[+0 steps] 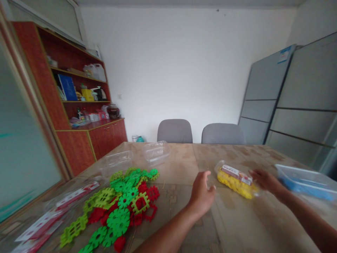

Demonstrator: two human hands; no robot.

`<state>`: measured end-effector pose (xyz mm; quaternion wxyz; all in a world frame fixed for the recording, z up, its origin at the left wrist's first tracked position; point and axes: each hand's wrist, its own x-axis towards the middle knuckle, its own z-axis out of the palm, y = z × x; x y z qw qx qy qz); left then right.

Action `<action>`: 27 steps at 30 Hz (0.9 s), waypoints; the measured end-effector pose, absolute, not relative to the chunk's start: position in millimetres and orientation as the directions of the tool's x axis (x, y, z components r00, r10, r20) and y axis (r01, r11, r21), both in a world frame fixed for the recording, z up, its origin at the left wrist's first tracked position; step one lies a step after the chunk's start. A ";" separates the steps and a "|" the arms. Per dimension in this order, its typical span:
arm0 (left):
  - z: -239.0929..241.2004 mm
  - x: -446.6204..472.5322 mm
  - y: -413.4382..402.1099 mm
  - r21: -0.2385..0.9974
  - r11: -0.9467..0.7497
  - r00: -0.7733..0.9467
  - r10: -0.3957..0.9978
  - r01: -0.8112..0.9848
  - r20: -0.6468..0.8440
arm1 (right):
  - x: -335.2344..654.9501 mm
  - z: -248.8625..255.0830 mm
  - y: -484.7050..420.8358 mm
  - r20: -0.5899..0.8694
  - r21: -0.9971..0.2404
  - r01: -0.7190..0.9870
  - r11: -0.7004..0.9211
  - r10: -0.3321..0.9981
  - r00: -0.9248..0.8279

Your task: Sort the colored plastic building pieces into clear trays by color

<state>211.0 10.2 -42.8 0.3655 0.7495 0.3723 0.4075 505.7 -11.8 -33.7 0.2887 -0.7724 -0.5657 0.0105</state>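
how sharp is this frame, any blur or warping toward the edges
Head view: soft overall, evenly lit, no hard glare; the left hand and right hand either side of the box of yellow pieces look slightly smeared; head view edges: the green and red pieces and the blue container blur, and the red cabinet leans from wide-angle distortion.

Bare table (179,175) between plastic pieces (123,203) and yellow box (237,181); blue tray (305,181) blocks right.

The left hand (201,195) and right hand (264,180) were bare; both forearms were bare too, unsleeved to the frame's edge.
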 end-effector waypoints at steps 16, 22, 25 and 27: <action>-7.0 -5.2 -51.8 0.825 -0.306 0.416 0.904 0.475 0.096 | 276.3 -24.4 -64.8 -0.014 -0.941 0.323 0.104 0.940 -0.341; -23.7 -24.5 -72.0 0.796 -0.218 0.452 0.888 0.565 -0.078 | 240.3 -8.9 -68.1 -0.099 -0.891 0.414 0.188 0.809 -0.580; -14.2 -28.7 -67.3 0.778 -0.259 0.520 0.848 0.573 -0.101 | 231.9 -2.6 -58.0 -0.049 -0.846 0.452 0.282 0.804 -0.593; -4.7 -37.2 -62.7 0.767 -0.257 0.529 0.840 0.588 -0.124 | 224.1 -4.0 -52.9 -0.034 -0.834 0.459 0.306 0.802 -0.597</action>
